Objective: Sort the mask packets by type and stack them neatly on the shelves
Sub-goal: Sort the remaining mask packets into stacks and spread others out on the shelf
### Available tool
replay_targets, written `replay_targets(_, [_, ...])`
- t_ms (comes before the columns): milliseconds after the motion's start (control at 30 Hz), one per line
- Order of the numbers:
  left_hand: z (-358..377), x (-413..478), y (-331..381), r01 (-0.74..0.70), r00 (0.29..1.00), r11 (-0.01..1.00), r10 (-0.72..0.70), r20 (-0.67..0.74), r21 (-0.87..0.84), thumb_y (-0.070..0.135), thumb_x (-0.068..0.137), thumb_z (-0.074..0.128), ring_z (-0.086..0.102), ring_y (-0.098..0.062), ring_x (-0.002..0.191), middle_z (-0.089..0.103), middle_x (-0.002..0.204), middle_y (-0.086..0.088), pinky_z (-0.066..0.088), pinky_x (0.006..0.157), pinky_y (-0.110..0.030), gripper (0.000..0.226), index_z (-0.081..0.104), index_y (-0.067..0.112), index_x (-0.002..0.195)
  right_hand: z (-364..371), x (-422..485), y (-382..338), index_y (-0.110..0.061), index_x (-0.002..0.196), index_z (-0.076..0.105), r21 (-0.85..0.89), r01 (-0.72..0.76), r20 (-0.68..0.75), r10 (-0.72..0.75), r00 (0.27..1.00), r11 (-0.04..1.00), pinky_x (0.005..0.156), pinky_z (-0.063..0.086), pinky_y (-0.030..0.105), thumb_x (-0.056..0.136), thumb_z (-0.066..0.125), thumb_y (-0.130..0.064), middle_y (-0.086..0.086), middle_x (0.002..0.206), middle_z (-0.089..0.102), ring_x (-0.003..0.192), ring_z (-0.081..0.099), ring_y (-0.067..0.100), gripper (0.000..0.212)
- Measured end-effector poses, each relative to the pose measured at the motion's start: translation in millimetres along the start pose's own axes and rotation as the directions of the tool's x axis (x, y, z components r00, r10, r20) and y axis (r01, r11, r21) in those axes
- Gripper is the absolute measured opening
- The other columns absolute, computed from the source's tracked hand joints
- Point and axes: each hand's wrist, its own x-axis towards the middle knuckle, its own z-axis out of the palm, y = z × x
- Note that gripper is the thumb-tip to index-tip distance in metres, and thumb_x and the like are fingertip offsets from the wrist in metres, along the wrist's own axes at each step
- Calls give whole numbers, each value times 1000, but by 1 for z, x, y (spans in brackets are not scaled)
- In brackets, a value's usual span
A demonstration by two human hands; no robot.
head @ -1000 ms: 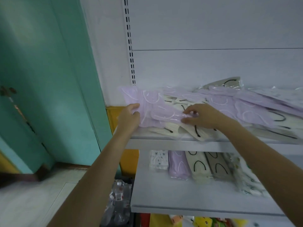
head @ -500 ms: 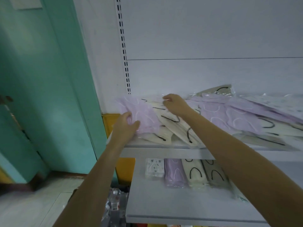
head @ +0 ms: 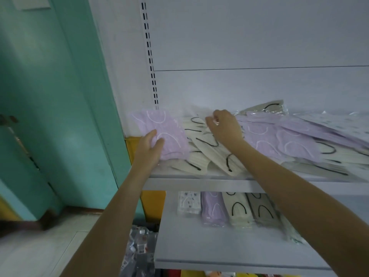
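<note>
Gripping a purple stack [head: 166,128] with the left hand [head: 148,150], thumb pressed onto it, at the left end of the upper shelf [head: 199,184]. Pinching the clear edge of a cream packet [head: 207,154] with the right hand [head: 227,126], fingers curled, farther back among the loose cream pile. Just right of that, more purple packets [head: 279,136]. Below, on the lower shelf [head: 219,246]: a neat row [head: 227,208] of patterned, purple, cream, grey.

Probably a shop: slotted shelves [head: 219,246] stocked with mask packets [head: 263,134] (sorted rows below).
</note>
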Motion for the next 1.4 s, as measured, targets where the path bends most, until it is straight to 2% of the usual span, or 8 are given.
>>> replay_targets(233, [0,1,2,12,1000,997,-14,-21,-79,36,95,46,56,-26,101,59,105,-10,45,90,-39,31,60,10,104,15,-59,-56,-13,132,49,153,241,642,-282,713,958,104,37,34,94,50,-39,6,133,52,119,49,20,46])
replay_targets(433, [-4,-3,-3,-134,980,990,125,-154,-46,6,91,53,37,-14,130,42,140,-1,30,110,-32,53,37,11,141,-38,-50,-22,-22,135,45,-125,171,428,-103,898,977,108,25,36,89,52,-50,5,140,43,133,31,25,55])
replay_targets(567, [-2,-8,19,-225,953,961,182,-243,-161,-5,90,52,19,-5,138,20,155,7,20,110,-23,74,18,24,149,-55,-58,14,-27,128,53,-301,170,577,37,816,938,105,29,38,87,52,-53,3,130,50,126,34,27,49])
replay_targets(867, [67,-26,69,-59,998,975,61,0,-216,-7,87,52,37,-5,123,42,124,11,32,100,-18,52,51,20,132,-78,-48,60,-16,145,28,-339,96,394,48,918,936,116,7,44,97,35,-47,5,151,30,139,27,21,57])
replay_targets(1000, [111,-37,68,9,1000,979,-4,28,-204,-7,87,48,39,-12,128,41,140,2,35,105,-24,53,48,17,135,-96,-57,97,-18,98,53,-401,51,453,149,879,915,109,22,46,93,40,-50,6,116,50,123,44,25,35])
replay_targets(1167, [135,-47,66,-11,1000,996,8,-28,-83,1,91,45,44,-9,113,37,142,2,37,76,-4,51,41,20,139,-97,-57,103,-13,115,59,-301,-51,270,136,953,952,113,10,46,101,28,-35,7,123,58,117,50,27,41])
replay_targets(1267, [137,-51,68,5,1000,996,-8,-26,-93,17,95,48,42,-11,122,40,134,6,36,102,-21,42,45,22,136,-95,-57,91,-18,122,56,-184,-62,84,79,993,981,114,6,47,101,23,-37,4,125,58,121,48,26,43])
replay_targets(1400, [137,-51,76,83,997,970,-80,22,-227,58,74,56,55,-14,112,57,124,3,39,104,-40,49,61,27,111,-84,-68,72,-27,130,47,-147,191,395,-119,911,971,113,2,50,99,27,-41,2,128,55,126,43,25,39])
